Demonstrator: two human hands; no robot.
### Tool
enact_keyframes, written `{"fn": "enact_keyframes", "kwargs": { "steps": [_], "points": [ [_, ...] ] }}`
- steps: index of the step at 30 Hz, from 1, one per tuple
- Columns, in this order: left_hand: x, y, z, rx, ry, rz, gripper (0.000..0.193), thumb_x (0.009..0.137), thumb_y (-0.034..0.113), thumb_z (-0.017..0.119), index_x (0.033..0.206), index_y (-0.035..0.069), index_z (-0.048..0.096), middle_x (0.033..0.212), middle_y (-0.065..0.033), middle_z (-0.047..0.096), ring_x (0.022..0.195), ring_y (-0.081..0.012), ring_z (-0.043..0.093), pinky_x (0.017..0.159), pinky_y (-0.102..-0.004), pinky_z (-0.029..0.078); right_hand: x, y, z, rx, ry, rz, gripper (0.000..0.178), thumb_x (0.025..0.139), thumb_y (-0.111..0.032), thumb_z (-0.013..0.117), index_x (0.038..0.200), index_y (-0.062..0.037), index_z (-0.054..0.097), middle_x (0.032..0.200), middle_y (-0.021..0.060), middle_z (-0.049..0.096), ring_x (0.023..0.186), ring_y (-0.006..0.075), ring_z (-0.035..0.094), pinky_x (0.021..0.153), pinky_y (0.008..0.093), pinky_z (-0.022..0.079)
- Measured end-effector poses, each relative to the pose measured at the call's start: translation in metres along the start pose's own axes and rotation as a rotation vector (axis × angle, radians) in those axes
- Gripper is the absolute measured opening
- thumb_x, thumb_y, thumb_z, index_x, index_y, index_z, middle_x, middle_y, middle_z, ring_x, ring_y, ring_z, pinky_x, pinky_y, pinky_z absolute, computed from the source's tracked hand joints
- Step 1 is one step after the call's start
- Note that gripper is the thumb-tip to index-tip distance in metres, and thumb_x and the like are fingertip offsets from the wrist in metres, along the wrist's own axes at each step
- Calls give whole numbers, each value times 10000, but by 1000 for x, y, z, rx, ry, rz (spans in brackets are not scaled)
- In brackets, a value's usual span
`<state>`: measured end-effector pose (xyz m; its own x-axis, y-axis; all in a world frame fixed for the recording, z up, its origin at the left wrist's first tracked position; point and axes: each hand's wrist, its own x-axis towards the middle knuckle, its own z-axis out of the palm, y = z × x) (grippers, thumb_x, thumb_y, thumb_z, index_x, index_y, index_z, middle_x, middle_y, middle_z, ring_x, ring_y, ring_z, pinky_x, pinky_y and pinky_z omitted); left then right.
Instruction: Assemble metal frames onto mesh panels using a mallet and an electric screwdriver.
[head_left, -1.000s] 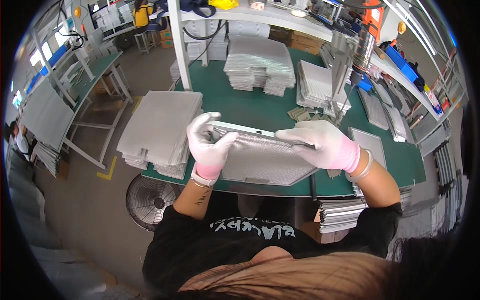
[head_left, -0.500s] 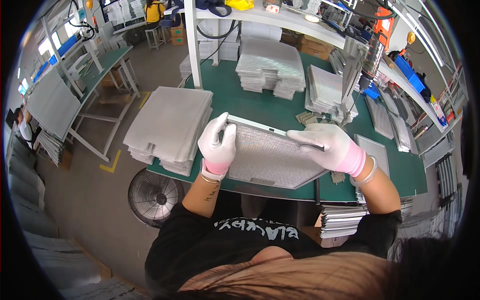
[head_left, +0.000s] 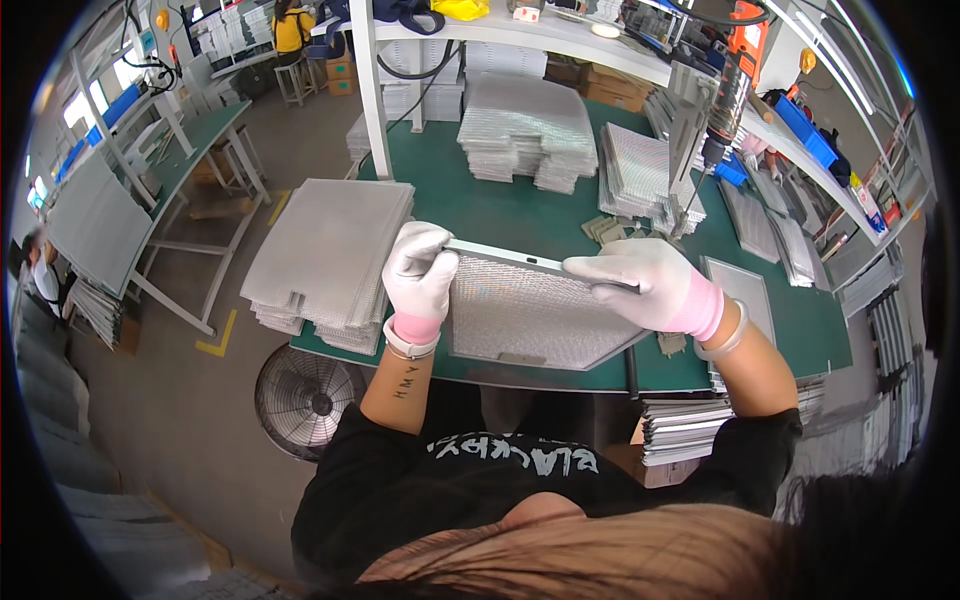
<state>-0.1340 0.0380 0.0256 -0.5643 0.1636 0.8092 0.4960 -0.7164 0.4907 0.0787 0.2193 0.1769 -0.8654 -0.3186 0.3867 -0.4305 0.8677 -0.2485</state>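
A flat rectangular metal mesh filter panel [head_left: 530, 315] with a silver frame is held tilted over the near edge of the green workbench [head_left: 500, 215]. My left hand [head_left: 420, 275], in a white glove with a pink cuff, grips the panel's left edge. My right hand [head_left: 645, 285], gloved the same way, is closed over the panel's top right edge. A wristwatch sits on my left wrist and a bangle on my right.
A tall stack of mesh panels [head_left: 325, 255] lies at the bench's left end. More stacks [head_left: 525, 135] stand at the back, others [head_left: 635, 175] beside a hanging power screwdriver [head_left: 725, 95]. A single framed panel [head_left: 745, 295] lies right. A floor fan [head_left: 305, 395] stands below the bench. People work far left.
The panel has tipped up more toward me, and my left hand has shifted along its left edge. The view has moved slightly closer to the bench.
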Motion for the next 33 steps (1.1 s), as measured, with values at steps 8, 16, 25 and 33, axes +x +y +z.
{"fn": "enact_keyframes", "kwargs": {
  "steps": [8, 16, 25, 33],
  "points": [
    [-19, -19, -13, 179, -133, 48, 364, 869, -52, 604, 1207, 39, 504, 1127, -94, 544, 886, -121, 555, 793, -262, 475, -20, -18, -5, -484, 350, -142, 395, 717, -115, 724, 1098, -34, 656, 848, 109, 619, 738, 309, 611, 714, 417, 487],
    [106, 49, 41, 476, -775, 479, 357, 867, -19, 602, 1204, 74, 528, 929, -72, 603, 758, -177, 602, 709, -298, 500, -216, 61, 200, -429, -118, 1469, 680, 851, -379, 668, 1423, -95, 435, 1243, 220, 543, 1155, 404, 539, 931, 491, 491],
    [28, -10, 136, 668, -1447, 683, 262, 860, 244, 604, 1104, 155, 575, 745, -30, 576, 667, -230, 613, 614, -386, 484, -212, 7, 137, 429, 422, 1309, 480, 950, -58, 537, 1414, 11, 433, 1067, 125, 633, 691, 143, 608, 645, 286, 527],
    [-11, -34, 165, 772, -558, 428, 754, 667, 382, 804, 1270, -13, 583, 590, -48, 463, 596, -248, 512, 647, -403, 431, -163, -78, -19, 141, 642, 768, 586, 963, -5, 499, 1519, 13, 315, 992, 71, 614, 638, 55, 502, 596, 195, 455]
  ]
}}
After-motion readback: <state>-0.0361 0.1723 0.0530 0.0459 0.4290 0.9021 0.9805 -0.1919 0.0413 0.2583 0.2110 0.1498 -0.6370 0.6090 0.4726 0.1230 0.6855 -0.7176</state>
